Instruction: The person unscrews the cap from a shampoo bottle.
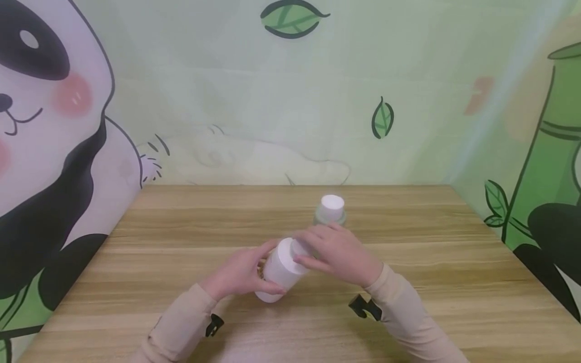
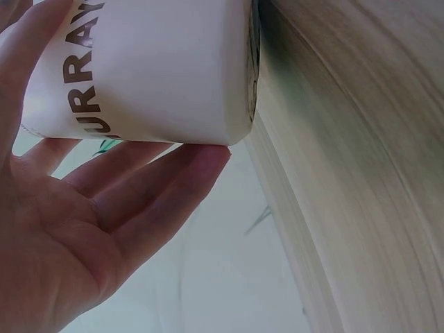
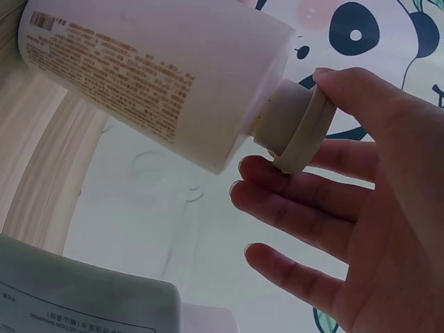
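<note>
A white bottle (image 1: pixel 282 271) leans to the right over the table, its lower end on or just above the wood. My left hand (image 1: pixel 240 272) grips its body, thumb on the near side and fingers round the far side. Large brown letters run across the bottle in the left wrist view. With thumb and fingers, my right hand (image 1: pixel 345 256) pinches the bottle's round white cap (image 3: pixel 297 128); the cap sits at the neck. Rows of small brown print and a barcode show on the body in the right wrist view.
Just beyond my right hand stands a pale green shampoo bottle (image 3: pixel 83 288) with a white cap (image 1: pixel 333 204). The wooden table (image 1: pixel 190 217) ends at a backdrop (image 1: pixel 227 101) with pandas and leaves. A black mount hangs from each sleeve.
</note>
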The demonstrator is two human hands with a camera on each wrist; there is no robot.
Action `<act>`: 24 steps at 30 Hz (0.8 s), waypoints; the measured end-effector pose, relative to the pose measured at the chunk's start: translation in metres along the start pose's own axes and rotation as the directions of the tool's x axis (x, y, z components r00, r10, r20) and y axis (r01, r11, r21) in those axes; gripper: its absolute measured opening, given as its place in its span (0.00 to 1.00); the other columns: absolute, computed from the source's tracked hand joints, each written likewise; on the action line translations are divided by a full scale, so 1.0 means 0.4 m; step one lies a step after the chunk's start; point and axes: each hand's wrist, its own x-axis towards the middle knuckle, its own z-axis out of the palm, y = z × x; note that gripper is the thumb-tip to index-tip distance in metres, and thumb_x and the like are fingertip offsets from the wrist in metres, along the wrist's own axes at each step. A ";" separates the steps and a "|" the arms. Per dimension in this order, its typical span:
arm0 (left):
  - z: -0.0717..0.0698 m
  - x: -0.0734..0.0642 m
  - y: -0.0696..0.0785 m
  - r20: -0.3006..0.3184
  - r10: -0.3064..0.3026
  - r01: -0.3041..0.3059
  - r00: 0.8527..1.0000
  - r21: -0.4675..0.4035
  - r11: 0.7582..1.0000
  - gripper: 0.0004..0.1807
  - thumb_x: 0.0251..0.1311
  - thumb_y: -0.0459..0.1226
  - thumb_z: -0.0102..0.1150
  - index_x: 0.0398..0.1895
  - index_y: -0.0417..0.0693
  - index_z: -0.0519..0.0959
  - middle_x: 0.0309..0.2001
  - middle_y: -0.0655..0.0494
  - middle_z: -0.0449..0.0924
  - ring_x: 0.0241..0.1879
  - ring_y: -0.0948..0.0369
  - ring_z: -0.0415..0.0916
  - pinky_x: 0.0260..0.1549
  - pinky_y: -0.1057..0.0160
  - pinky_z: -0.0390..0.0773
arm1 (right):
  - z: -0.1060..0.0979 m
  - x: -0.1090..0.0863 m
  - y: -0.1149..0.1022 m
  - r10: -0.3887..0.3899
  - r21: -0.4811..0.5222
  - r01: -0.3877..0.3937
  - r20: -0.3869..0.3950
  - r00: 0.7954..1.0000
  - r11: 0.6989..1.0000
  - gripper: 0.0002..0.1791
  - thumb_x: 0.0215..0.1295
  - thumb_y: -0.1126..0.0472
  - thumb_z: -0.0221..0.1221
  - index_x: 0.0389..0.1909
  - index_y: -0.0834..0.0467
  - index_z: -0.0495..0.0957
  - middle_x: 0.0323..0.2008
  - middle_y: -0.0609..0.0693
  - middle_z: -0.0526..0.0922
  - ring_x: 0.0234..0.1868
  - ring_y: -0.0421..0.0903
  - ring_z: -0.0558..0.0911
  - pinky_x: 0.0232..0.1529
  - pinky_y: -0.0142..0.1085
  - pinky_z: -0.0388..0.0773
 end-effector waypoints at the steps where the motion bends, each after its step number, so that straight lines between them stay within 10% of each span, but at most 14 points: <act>1: 0.000 0.000 0.000 -0.001 0.000 0.000 1.000 -0.004 1.000 0.50 0.40 0.54 0.76 0.69 0.54 0.63 0.47 0.47 0.85 0.43 0.54 0.83 0.40 0.57 0.81 | -0.001 0.000 0.000 -0.007 -0.005 0.007 0.000 1.000 1.000 0.22 0.66 0.44 0.56 0.50 0.57 0.78 0.42 0.47 0.86 0.43 0.43 0.83 0.53 0.44 0.78; 24: 0.001 0.001 0.003 0.020 -0.030 0.030 0.999 -0.019 0.999 0.52 0.41 0.55 0.75 0.71 0.53 0.62 0.48 0.47 0.84 0.43 0.54 0.83 0.41 0.57 0.81 | -0.004 -0.001 -0.001 0.072 0.023 -0.072 -0.003 0.997 0.997 0.21 0.66 0.42 0.56 0.45 0.56 0.80 0.37 0.46 0.86 0.40 0.41 0.83 0.48 0.40 0.78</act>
